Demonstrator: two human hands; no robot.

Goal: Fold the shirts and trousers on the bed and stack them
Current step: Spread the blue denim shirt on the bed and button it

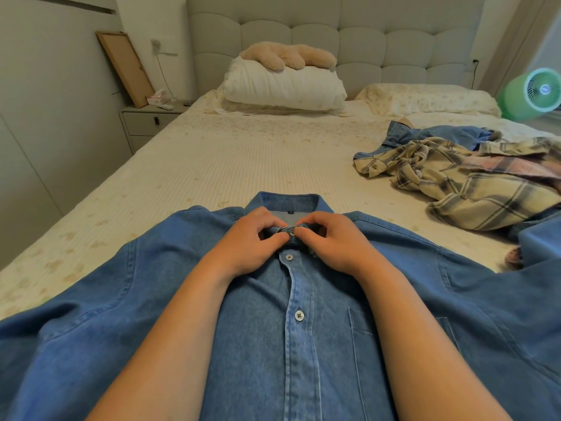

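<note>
Near edge of the bed (212,153): a blue denim shirt (170,299) lies front-up and spread flat, collar (288,202) pointing to the far side, sleeves out to left and right. Left hand (252,241) and right hand (334,241) meet at the collar stand, fingers curled, thumb and forefinger of each pinching the cloth on either side of the top button (292,233). Whether that button is through its hole cannot be told. 2 lower buttons on the placket look fastened.

Risks, as judged:
- Button half-seated; a tug when the shirt is turned over could pop it, and the collar would splay.
- Pinching hard at 1 spot bunches the collar stand, so the fold would start crooked.
- Forearms rest on the chest panel; dragging them back could ruck the front and the pocket (364,326).
- Right sleeve lies close to the unfolded heap at far right, a plaid shirt (473,189) over jeans (425,135); a wide sweep could snag it.

No folded stack shows yet.
</note>
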